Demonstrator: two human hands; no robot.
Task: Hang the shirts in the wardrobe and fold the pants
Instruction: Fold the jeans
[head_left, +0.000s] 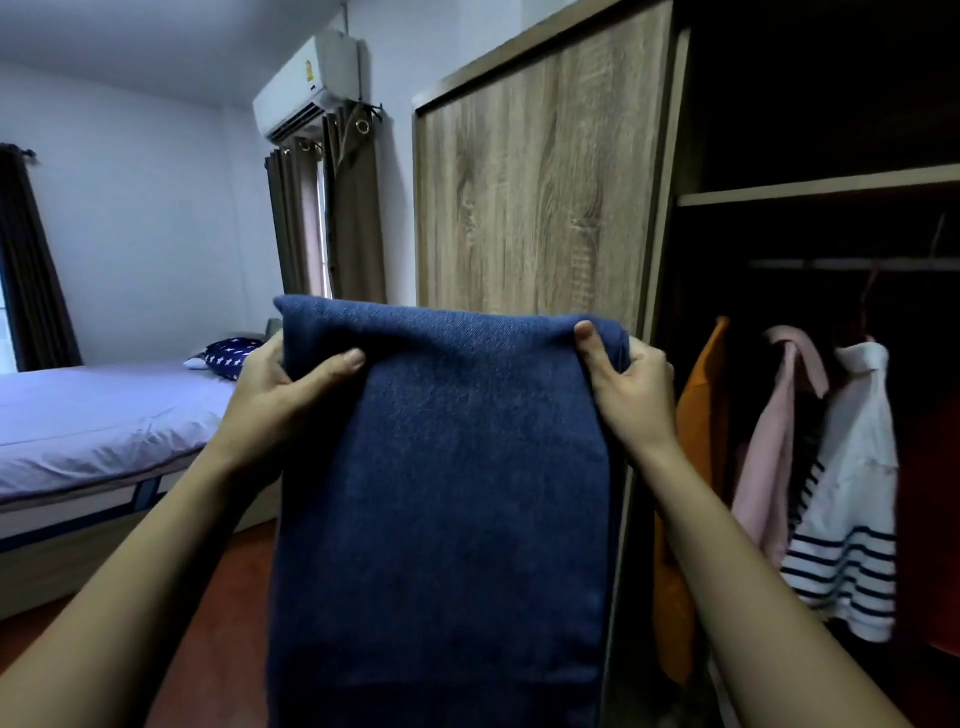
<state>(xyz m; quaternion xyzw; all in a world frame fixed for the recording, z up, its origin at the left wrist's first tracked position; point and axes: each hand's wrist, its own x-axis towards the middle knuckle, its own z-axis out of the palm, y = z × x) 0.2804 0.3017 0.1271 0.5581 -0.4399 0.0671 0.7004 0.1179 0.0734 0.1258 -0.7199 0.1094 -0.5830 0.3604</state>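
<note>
Pants: the dark blue pants (441, 493) are hanging in the air in front of the person, doubled over at the top, with the lower end running out of the bottom of the view.
Left hand: the left hand (275, 384) is gripping the top left edge of the pants, its thumb (337, 364) lying across the front of the cloth and the other fingers going behind it, out of sight.
Right hand: the right hand (631, 384) is pinching the top right corner, its thumb pressing on the front and the fingers curling round the edge.
Wardrobe: the wooden sliding door (535, 182) is standing just behind the pants, and the section to its right is lying open and dark, with a shelf (815, 189) above a rail (852, 264).
Shirts: an orange shirt (701, 395), a pink shirt (774, 441) and a white shirt with navy stripes (852, 493) are hanging side by side under the rail.
Bed: the bed (104, 415) is standing at the left under a pale lilac sheet, carrying a navy pillow (228, 352) with white marks at its far end.
Wall: an air conditioner (306, 83) is sitting above brown curtains (353, 208).
Floor: the reddish-brown floor (218, 623) is showing below the arms.
</note>
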